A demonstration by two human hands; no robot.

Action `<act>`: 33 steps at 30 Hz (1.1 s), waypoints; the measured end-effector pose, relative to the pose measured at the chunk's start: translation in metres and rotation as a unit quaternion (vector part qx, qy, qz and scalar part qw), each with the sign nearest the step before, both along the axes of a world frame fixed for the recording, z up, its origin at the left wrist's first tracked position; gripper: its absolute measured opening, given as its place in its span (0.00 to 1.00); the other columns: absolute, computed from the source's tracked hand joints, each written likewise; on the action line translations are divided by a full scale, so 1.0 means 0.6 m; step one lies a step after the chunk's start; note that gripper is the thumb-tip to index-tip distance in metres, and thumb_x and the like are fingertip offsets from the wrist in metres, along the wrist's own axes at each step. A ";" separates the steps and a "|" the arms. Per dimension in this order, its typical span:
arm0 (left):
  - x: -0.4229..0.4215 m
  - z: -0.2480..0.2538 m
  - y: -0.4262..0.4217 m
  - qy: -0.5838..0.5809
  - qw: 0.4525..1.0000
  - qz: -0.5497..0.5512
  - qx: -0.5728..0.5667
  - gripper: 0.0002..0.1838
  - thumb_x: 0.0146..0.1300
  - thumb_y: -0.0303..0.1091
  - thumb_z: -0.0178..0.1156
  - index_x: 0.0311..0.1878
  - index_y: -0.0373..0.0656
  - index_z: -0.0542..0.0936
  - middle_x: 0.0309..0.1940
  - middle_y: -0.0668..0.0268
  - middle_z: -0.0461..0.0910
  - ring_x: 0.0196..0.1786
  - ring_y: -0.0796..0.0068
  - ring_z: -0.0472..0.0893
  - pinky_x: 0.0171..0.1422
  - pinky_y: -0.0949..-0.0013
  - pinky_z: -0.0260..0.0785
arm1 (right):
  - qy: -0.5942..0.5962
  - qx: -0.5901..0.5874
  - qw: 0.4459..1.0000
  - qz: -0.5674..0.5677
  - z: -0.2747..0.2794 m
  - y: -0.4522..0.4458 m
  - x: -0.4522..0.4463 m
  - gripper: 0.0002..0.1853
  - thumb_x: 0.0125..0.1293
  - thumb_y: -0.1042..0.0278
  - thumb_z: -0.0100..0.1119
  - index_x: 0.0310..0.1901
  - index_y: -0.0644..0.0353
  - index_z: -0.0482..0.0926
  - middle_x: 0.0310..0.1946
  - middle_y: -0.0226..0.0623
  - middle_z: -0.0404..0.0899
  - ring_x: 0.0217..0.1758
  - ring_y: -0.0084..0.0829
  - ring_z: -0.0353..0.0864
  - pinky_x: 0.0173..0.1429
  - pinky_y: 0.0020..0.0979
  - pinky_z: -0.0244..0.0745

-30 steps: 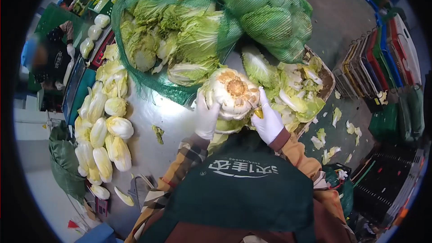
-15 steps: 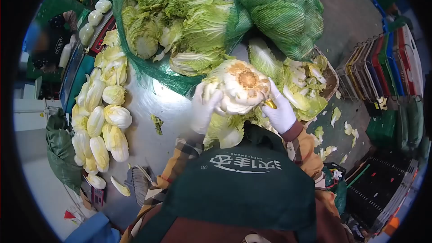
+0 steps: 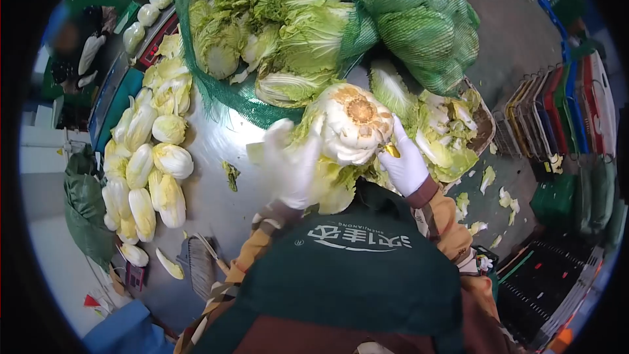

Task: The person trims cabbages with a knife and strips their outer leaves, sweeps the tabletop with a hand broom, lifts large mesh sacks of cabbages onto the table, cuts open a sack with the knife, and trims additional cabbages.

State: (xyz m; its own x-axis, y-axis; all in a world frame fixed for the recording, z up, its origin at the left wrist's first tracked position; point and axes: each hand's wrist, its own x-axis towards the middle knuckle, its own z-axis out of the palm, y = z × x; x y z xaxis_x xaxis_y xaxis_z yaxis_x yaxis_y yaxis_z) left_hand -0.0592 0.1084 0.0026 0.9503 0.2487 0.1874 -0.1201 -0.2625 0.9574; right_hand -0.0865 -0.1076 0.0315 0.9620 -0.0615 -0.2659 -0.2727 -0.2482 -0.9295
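A napa cabbage (image 3: 357, 124) is held up in front of my apron, its brown cut base turned toward me. My gloved right hand (image 3: 405, 165) presses against the cabbage's right side, its fingers closed round a shiny yellow tool (image 3: 391, 150) whose working end is hidden. My gloved left hand (image 3: 291, 165) is at the cabbage's left side, smeared by motion, so its fingers do not read clearly. A pale green blur, perhaps a leaf, shows beside it. Loose outer leaves (image 3: 335, 187) lie below the cabbage.
A green mesh bag (image 3: 246, 108) of untrimmed cabbages lies open ahead, beside another full net bag (image 3: 419, 26). Trimmed cabbages (image 3: 141, 167) are piled on the metal table (image 3: 216, 223) at left. Leaf scraps fill a crate (image 3: 485, 124) at right. Another person works at far left.
My left hand has swung outward from the cabbage and blurred. The right hand stays at the cabbage with the yellow tool. The whole view has shifted slightly.
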 end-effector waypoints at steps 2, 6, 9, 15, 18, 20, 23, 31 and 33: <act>0.015 -0.015 -0.040 0.038 0.998 -0.026 -0.039 0.40 0.51 0.28 0.72 0.66 0.35 0.61 0.60 0.56 0.64 0.64 0.64 0.65 0.70 0.61 0.59 | 0.033 0.023 0.999 0.011 0.021 0.007 0.003 0.42 0.61 0.78 0.54 0.76 0.59 0.47 0.40 0.47 0.80 0.30 0.28 0.78 0.39 0.30 0.76; 0.026 -0.064 -0.037 0.055 0.994 -0.070 -0.056 0.55 0.43 0.37 0.79 0.70 0.34 0.54 0.64 0.51 0.57 0.67 0.59 0.61 0.73 0.59 0.52 | 0.033 0.026 0.999 0.020 0.011 -0.011 0.007 0.42 0.61 0.80 0.54 0.76 0.59 0.48 0.42 0.42 0.80 0.30 0.23 0.76 0.36 0.27 0.75; 0.023 -0.050 -0.034 0.092 0.990 -0.085 -0.058 0.56 0.44 0.34 0.79 0.70 0.33 0.51 0.64 0.50 0.57 0.68 0.60 0.61 0.72 0.59 0.56 | 0.048 0.046 0.998 0.019 0.019 -0.030 0.022 0.41 0.61 0.82 0.54 0.75 0.58 0.51 0.45 0.38 0.80 0.30 0.20 0.74 0.36 0.24 0.75; -0.001 -0.039 -0.014 0.123 0.965 -0.128 -0.191 0.55 0.45 0.26 0.77 0.70 0.32 0.48 0.64 0.52 0.58 0.67 0.61 0.64 0.70 0.62 0.64 | 0.161 0.007 0.985 -0.063 -0.037 -0.105 0.033 0.37 0.66 0.69 0.56 0.75 0.42 0.53 0.19 0.25 0.69 0.09 0.17 0.60 0.12 0.23 0.56; -0.010 -0.025 -0.004 0.160 0.953 -0.148 -0.209 0.56 0.45 0.25 0.77 0.71 0.31 0.48 0.66 0.51 0.57 0.68 0.61 0.64 0.70 0.62 0.63 | 0.206 0.042 0.973 -0.099 -0.082 -0.136 0.019 0.38 0.66 0.68 0.57 0.76 0.43 0.52 0.18 0.26 0.69 0.09 0.18 0.59 0.12 0.24 0.52; -0.008 -0.043 0.018 0.166 0.951 -0.162 -0.204 0.49 0.49 0.27 0.74 0.70 0.31 0.54 0.65 0.51 0.63 0.66 0.61 0.67 0.69 0.62 0.64 | 0.223 0.054 0.966 -0.118 -0.097 -0.144 0.006 0.39 0.66 0.68 0.57 0.76 0.43 0.51 0.19 0.27 0.69 0.09 0.18 0.59 0.12 0.24 0.52; 0.003 -0.015 0.059 0.209 0.928 -0.168 -0.258 0.36 0.58 0.30 0.68 0.68 0.34 0.63 0.60 0.55 0.71 0.63 0.63 0.72 0.67 0.65 0.66 | 0.215 0.068 0.963 -0.145 -0.124 -0.143 -0.013 0.40 0.66 0.69 0.57 0.76 0.45 0.49 0.17 0.28 0.69 0.08 0.19 0.59 0.11 0.25 0.51; 0.012 -0.021 0.137 0.214 0.961 -0.091 -0.150 0.33 0.61 0.33 0.67 0.67 0.38 0.65 0.58 0.61 0.75 0.60 0.71 0.75 0.64 0.66 0.69 | 0.010 0.063 0.993 -0.102 -0.123 -0.102 -0.054 0.41 0.62 0.83 0.55 0.76 0.56 0.51 0.55 0.34 0.74 0.27 0.18 0.68 0.31 0.21 0.70; 0.018 -0.029 0.150 0.230 0.955 -0.119 -0.146 0.33 0.61 0.32 0.66 0.67 0.37 0.65 0.58 0.61 0.75 0.59 0.72 0.75 0.63 0.67 0.69 | -0.057 0.012 0.991 -0.120 -0.175 -0.125 -0.063 0.39 0.62 0.81 0.57 0.75 0.54 0.55 0.44 0.33 0.79 0.23 0.18 0.67 0.26 0.21 0.67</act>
